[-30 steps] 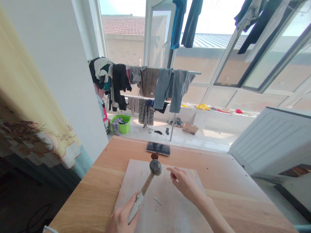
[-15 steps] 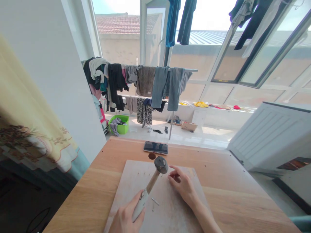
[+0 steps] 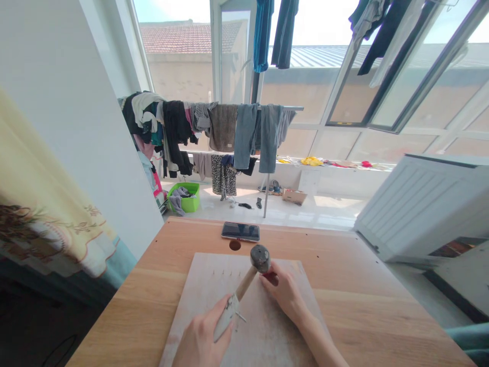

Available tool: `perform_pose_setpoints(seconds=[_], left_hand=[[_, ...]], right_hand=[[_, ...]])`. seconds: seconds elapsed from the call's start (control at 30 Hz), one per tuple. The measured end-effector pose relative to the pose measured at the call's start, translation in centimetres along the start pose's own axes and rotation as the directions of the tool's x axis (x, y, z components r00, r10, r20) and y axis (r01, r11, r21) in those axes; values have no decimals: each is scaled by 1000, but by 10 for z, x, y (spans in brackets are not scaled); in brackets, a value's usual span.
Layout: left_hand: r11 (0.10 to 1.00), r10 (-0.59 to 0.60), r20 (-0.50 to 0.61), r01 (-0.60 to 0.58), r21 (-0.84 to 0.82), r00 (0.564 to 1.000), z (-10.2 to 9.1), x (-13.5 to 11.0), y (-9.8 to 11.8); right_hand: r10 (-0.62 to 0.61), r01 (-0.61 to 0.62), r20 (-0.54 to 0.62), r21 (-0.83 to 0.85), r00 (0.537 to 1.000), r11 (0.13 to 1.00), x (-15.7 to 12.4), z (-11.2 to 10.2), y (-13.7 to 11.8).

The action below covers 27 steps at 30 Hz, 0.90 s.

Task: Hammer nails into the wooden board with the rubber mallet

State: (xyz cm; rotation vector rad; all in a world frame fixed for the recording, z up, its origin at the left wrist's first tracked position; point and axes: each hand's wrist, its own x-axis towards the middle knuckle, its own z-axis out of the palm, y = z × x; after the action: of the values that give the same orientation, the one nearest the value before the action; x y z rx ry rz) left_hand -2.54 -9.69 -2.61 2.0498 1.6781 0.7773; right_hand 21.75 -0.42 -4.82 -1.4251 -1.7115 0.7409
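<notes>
My left hand is wrapped around the pale grip of a hammer. The hammer's dark, rounded head is raised in front of the fingers of my right hand. Those fingers are curled together near the far right of a pale board; their tips are partly behind the hammer head, so whatever they pinch is hidden. Several thin nails stand upright in a row at the board's far left. A loose silver nail lies beside the hammer handle.
The board rests on a wooden table. Beyond it lie a phone and a round hole in the tabletop. Past the table are a laundry rack, a green basket and a white panelled door. A curtain hangs at left.
The hammer head has shifted right and now overlaps my right fingertips. My right hand has stayed near the same spot on the board. The whole view has moved slightly.
</notes>
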Motion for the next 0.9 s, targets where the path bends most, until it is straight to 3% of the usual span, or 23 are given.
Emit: perform_pose_setpoints(seconds=[0.5, 0.9], left_hand=[[999, 22, 17, -22, -24, 1000, -8, 3, 1], [996, 47, 79, -53, 69, 996, -13, 5, 5]], right_hand=[[16, -16, -7, -12, 1000, 1000, -1, -4, -10], [-4, 2, -20, -75, 1000, 997, 0, -2, -4]])
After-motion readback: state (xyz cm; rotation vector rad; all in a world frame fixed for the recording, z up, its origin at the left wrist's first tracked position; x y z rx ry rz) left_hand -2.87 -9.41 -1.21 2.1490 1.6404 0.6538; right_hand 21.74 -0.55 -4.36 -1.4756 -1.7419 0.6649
